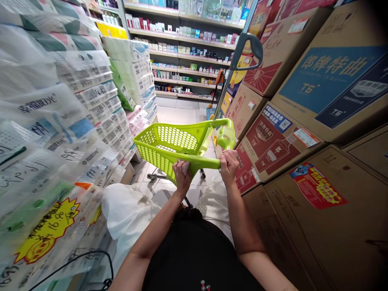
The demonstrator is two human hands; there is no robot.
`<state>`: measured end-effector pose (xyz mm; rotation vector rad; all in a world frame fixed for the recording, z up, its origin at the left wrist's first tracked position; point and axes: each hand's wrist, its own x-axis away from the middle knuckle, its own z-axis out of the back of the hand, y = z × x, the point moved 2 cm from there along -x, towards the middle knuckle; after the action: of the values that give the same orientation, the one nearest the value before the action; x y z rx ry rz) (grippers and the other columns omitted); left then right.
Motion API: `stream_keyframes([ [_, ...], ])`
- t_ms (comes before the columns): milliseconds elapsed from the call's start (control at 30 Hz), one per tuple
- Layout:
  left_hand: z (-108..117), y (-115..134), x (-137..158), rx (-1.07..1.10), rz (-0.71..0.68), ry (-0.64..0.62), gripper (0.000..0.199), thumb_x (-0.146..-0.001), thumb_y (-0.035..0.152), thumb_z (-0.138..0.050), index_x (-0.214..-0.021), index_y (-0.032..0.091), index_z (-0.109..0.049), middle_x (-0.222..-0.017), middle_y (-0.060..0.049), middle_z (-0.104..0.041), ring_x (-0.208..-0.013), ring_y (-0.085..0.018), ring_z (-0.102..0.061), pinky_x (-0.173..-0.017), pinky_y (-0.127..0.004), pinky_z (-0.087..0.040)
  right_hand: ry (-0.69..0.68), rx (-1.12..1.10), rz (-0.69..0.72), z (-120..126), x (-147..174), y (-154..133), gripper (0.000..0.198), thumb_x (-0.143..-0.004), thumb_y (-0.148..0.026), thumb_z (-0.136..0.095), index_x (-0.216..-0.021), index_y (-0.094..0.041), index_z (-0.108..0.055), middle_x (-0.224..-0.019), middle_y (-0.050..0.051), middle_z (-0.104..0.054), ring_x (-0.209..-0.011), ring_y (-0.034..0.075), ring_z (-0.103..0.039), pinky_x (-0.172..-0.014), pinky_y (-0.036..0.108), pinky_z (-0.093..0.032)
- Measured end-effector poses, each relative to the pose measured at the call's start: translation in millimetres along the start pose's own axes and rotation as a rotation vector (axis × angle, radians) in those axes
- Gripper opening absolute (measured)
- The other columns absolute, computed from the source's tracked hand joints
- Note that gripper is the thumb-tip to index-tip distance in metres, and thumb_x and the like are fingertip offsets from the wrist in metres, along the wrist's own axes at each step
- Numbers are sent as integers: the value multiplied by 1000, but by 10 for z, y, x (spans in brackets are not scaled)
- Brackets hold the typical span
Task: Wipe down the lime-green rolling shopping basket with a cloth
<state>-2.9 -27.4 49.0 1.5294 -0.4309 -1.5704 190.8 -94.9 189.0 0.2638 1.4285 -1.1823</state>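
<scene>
Tiled floor (178, 103) runs through a narrow store aisle, film-wrapped paper packs (93, 93) stacked on the left, printed cartons (274, 145) on the right, stocked shelving (182, 42) across the far end. Green plastic shopping cart (165, 157) stands on the floor between the stacks, directly ahead of the wearer and turned askew. Left grip (182, 173) is curled tightly at the near side of the frame, beside the basket; right grip (228, 165) is wrapped about the near corner of the handle. Handling, as judged: light, easily rolled on its casters (202, 173) and prone to swivel; lattice walls probably flex slightly, the moulded frame should be stiff. Smooth plastic may slip under a damp palm. Recommended hold: both grips on the handle, well apart. Snagging the thin film wrap is the main hazard.
</scene>
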Motion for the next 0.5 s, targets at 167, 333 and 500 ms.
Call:
stream_keyframes([
  [167, 136, -134, 172, -26, 55, 3, 23, -97, 29, -52, -116, 21, -62, -105, -11, -60, -104, -26, -58, -98, -47, -50, 14, -56, 11, 19, -3, 37, 36, -98, -27, -48, -64, -25, -57, -68, 1, -61, -84, 21, -57, -86, 38, -48],
  [333, 120, 307, -135, -38, -156, 66, 29, -95, 25, -57, -123, 21, -62, -127, -15, -57, -131, -29, -51, -112, -49, -45, 11, -47, 4, 23, -9, 22, 36, -98, -30, -48, -64, -25, -57, -69, 2, -61, -85, 21, -58, -87, 39, -48],
  [500, 164, 385, -435, -73, -168, -25, 32, -91, 14, -55, -119, 23, -67, -130, -13, -58, -129, -29, -54, -112, -47, -46, -45, -34, -16, 43, -22, 87, 37, -98, -33, -46, -63, -26, -57, -67, 2, -59, -88, 23, -59, -90, 42, -49],
])
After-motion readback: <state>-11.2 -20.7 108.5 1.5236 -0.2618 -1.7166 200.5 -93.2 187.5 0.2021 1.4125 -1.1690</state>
